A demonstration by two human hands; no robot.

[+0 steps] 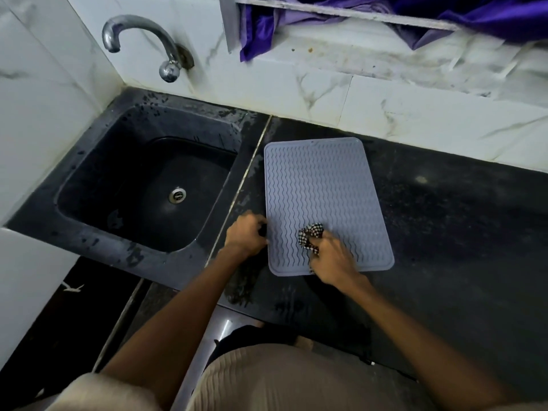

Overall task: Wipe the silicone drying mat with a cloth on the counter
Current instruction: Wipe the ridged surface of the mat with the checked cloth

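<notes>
At the kitchen counter (444, 221), my right hand (332, 259) bunches a black-and-white checked cloth (310, 237) against the grey silicone drying mat (323, 188), fingers curled around the wad and pressing it onto the mat's near half, toward the front edge. The mat lies flat on the dark speckled stone, its wavy ribs running from front to back, its long sides tilted slightly to the right of the counter's line, and its left edge just beside the pale seam (243, 185) that divides the counter from the sink surround. My left hand (246, 232) sits at that left edge, near the front corner, fingers curled under and knuckles up; they touch or pinch the rim of the mat, though I cannot tell which, because the fingertips are tucked out of sight. Both my forearms reach in from the bottom of the frame, bare below pale ribbed sleeves. To the left, the black sink (98, 232) is set into the same dark stone, with a metal drain (177, 194) at the centre of its basin and water spots and streaks along its rim. A curved chrome tap (139, 34) juts from the white marbled tile wall (326, 90) above the sink's back corner. Along the top of the frame, purple fabric (474, 13) hangs over a ledge behind the counter, well apart from the mat.
</notes>
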